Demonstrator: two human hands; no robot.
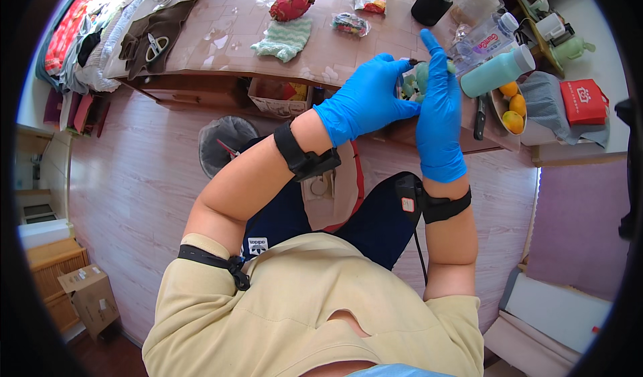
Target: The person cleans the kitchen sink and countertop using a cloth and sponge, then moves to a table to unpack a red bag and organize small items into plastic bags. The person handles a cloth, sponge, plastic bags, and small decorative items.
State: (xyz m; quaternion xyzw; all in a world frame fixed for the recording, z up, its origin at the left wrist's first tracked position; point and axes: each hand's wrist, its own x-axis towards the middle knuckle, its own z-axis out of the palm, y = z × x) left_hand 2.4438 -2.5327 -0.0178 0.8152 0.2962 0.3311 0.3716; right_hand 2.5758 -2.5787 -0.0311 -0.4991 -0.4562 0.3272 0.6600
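Note:
Both hands wear blue gloves and meet near the table's right part. My left hand (369, 98) reaches around the near left side of a small container (402, 83) with pale green rounded pieces (420, 78), its thumb and fingers curved about it. Against the right side of these green pieces stands my right hand (439, 111), fingers mostly straight and pointing away from me. The gloves hide much of the container and whether the right fingers grip it. A small dark piece (414, 61) shows by the left fingertips.
On the table (216, 50) lie a dragon fruit (294, 8), a knitted cloth (285, 38), wrapped packets (350, 24) and scissors (156, 47) on brown cloth. A teal bottle (495, 71), knife (480, 118) and dish of yellow-orange fruit (513, 121) stand right. A bin (211, 148) is below.

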